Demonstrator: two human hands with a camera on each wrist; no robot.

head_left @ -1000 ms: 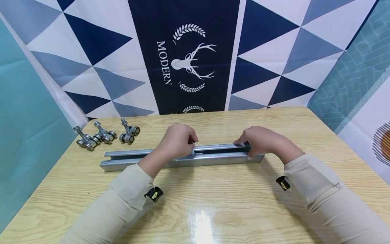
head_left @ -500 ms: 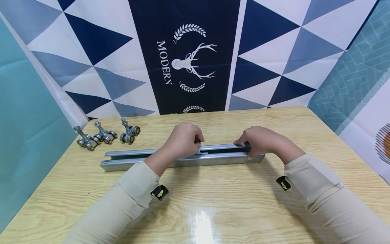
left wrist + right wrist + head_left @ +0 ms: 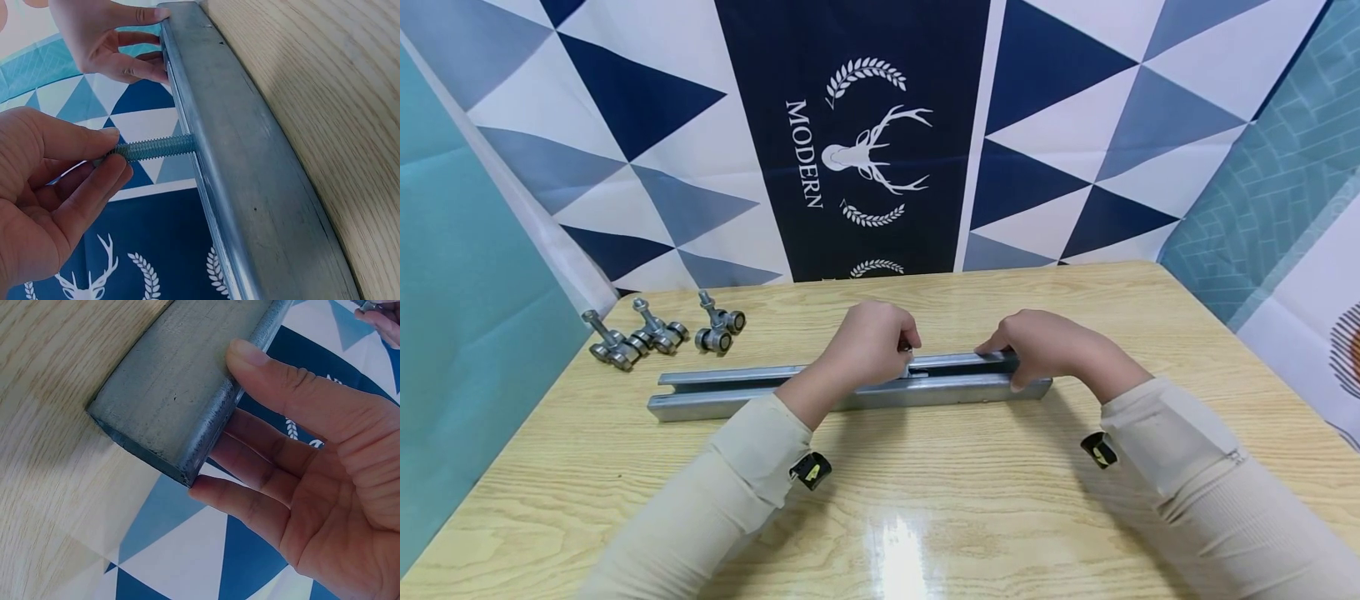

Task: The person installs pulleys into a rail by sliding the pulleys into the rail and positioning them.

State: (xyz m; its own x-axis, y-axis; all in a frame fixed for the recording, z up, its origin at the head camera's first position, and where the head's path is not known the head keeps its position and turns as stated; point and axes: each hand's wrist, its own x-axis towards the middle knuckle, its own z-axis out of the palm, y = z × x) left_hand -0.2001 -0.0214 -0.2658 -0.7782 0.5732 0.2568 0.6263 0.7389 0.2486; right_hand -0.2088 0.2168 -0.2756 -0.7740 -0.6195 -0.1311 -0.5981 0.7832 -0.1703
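A grey metal channel rail (image 3: 955,390) lies across the table, its long slot facing up. My left hand (image 3: 872,342) is over the rail's middle. In the left wrist view its thumb and fingers pinch the end of a threaded bolt (image 3: 162,148), which stands up out of the slot. Whatever the bolt joins inside the rail is mostly hidden. At the rail's right end, my right hand (image 3: 1048,346) grips it. The right wrist view has the thumb (image 3: 250,353) pressed on the near edge and the other fingers across the slot side.
Three metal trolleys with rollers and upright bolts sit at the table's back left: one (image 3: 613,346) at the far left, another (image 3: 658,329) beside it, a third (image 3: 718,325) to their right. A patterned cloth (image 3: 1037,125) hangs behind the wooden table (image 3: 970,500).
My left hand has slid right along the rail, carrying the bolt with it through the slot. The right hand and the rail stay about where they were.
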